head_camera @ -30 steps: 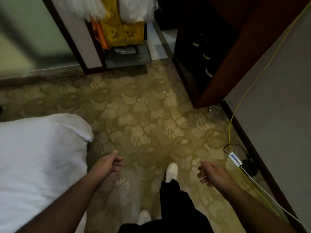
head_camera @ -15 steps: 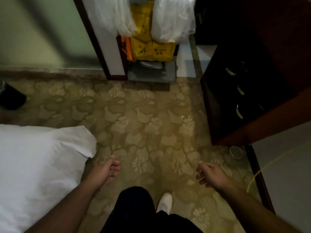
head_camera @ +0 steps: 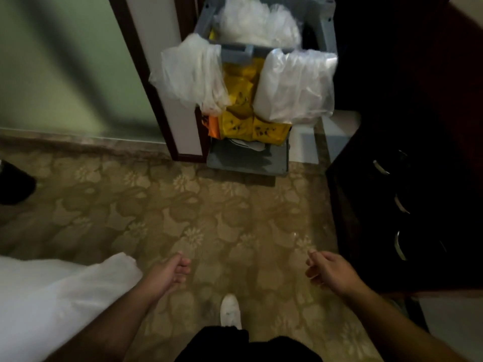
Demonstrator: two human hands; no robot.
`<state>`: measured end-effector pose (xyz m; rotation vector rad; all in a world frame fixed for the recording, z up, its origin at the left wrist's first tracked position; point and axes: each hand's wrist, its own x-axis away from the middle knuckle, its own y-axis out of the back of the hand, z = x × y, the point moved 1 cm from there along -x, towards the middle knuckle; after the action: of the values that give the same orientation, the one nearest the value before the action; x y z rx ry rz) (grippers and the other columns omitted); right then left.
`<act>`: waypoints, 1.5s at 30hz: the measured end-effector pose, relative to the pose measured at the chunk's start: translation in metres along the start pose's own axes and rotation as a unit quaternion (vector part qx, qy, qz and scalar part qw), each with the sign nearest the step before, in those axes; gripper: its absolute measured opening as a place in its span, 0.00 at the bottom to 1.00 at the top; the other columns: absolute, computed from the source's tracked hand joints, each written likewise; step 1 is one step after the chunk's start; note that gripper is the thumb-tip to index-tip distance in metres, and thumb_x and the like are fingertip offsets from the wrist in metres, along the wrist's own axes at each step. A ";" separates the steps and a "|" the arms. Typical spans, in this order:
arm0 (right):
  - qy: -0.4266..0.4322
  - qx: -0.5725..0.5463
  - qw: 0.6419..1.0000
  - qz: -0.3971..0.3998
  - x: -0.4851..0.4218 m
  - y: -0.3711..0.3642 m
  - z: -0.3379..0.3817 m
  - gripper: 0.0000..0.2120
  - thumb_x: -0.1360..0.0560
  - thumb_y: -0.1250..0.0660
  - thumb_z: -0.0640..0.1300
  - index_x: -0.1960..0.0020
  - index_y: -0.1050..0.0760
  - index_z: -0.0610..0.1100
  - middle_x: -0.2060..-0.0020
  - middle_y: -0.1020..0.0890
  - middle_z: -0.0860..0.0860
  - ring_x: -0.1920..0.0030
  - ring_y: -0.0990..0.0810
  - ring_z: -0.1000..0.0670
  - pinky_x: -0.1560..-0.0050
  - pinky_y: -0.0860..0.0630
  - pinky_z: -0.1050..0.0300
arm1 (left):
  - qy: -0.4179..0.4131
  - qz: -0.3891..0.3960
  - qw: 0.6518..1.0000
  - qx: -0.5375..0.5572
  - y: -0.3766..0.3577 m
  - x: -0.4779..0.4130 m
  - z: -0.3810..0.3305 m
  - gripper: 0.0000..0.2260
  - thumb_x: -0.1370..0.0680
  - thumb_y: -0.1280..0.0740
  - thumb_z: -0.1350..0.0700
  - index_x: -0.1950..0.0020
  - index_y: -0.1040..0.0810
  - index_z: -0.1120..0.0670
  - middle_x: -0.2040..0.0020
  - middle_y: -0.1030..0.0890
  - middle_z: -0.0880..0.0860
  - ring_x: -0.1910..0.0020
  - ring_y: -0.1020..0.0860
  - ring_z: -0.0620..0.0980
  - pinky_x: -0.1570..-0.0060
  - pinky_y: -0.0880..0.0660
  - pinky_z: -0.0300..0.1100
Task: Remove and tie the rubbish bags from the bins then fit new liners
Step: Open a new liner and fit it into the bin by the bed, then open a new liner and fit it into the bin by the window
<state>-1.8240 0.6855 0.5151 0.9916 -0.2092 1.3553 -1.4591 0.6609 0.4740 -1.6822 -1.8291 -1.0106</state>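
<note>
1. Well out to the left of the left hand point(head_camera: 167, 273), a dark object point(head_camera: 13, 181) sits on the carpet point(head_camera: 209, 218) at the frame's edge; it may be a bin, but too little shows to tell; a second ago it was barely in view.
2. The bed point(head_camera: 65, 296) corner lies just beside the left hand, on its left; it has slid lower in the view, which suggests the person has walked past it.
3. The left hand hangs with fingers loosely curled and holds nothing; the same as a second ago.
4. Between the two hands, a white shoe point(head_camera: 230, 310) steps forward.
5. Ahead of both hands and well apart from them, the grey cart point(head_camera: 248, 163) stands in the doorway; it is much nearer and larger than before; a left clear bundle point(head_camera: 193, 74) and a right clear bundle point(head_camera: 298, 84) hang on it, with a yellow bag point(head_camera: 240, 100) between them; I judge these bundles the likely supply of liners.
6. The right hand point(head_camera: 329, 270) is also loosely curled and empty; the dark cabinet point(head_camera: 392, 205) now stands near its right side.
7. No rubbish bag is in hand and none shows tied; the step looks like an approach to the cart.
</note>
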 end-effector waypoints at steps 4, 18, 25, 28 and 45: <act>-0.011 -0.019 1.000 -0.015 -0.035 0.007 0.041 0.19 0.18 0.40 0.55 0.53 0.19 0.41 0.59 0.14 0.42 0.63 0.18 0.46 0.60 0.26 0.53 | -0.015 0.011 1.000 -0.022 0.008 -0.054 -0.062 0.18 0.16 0.42 0.49 0.50 0.19 0.61 0.60 0.18 0.55 0.64 0.25 0.51 0.60 0.30 0.42; -0.029 0.005 0.999 0.043 -0.202 0.014 0.201 0.19 0.17 0.41 0.55 0.49 0.20 0.41 0.57 0.15 0.43 0.61 0.19 0.46 0.60 0.25 0.54 | -0.004 -0.019 1.000 0.018 0.026 -0.180 -0.209 0.18 0.17 0.42 0.45 0.51 0.19 0.56 0.58 0.17 0.54 0.62 0.23 0.50 0.63 0.30 0.40; 0.039 0.044 0.995 0.081 -0.269 -0.016 0.309 0.18 0.17 0.41 0.54 0.49 0.21 0.41 0.55 0.16 0.41 0.63 0.20 0.47 0.63 0.27 0.56 | -0.004 -0.096 0.994 0.057 0.064 -0.221 -0.264 0.17 0.16 0.43 0.48 0.53 0.20 0.57 0.59 0.18 0.54 0.64 0.25 0.50 0.62 0.30 0.40; 0.063 0.032 0.993 0.099 -0.281 -0.025 0.352 0.18 0.17 0.41 0.53 0.48 0.21 0.40 0.57 0.17 0.41 0.62 0.21 0.47 0.63 0.27 0.56 | -0.004 -0.075 0.996 0.058 0.081 -0.228 -0.279 0.17 0.16 0.43 0.47 0.51 0.19 0.55 0.55 0.17 0.54 0.59 0.23 0.51 0.57 0.29 0.41; 0.138 -0.057 0.987 -0.062 -0.357 -0.112 0.558 0.24 0.25 0.30 0.60 0.35 0.23 0.47 0.45 0.19 0.51 0.41 0.20 0.44 0.41 0.21 0.45 | -0.135 0.006 0.991 -0.002 0.180 -0.323 -0.460 0.17 0.17 0.42 0.46 0.49 0.17 0.54 0.54 0.14 0.52 0.57 0.19 0.50 0.58 0.26 0.43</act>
<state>-1.5946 0.0559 0.5641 0.7008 -0.0169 1.3348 -1.3018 0.0984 0.5582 -1.9066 -1.9804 -0.8142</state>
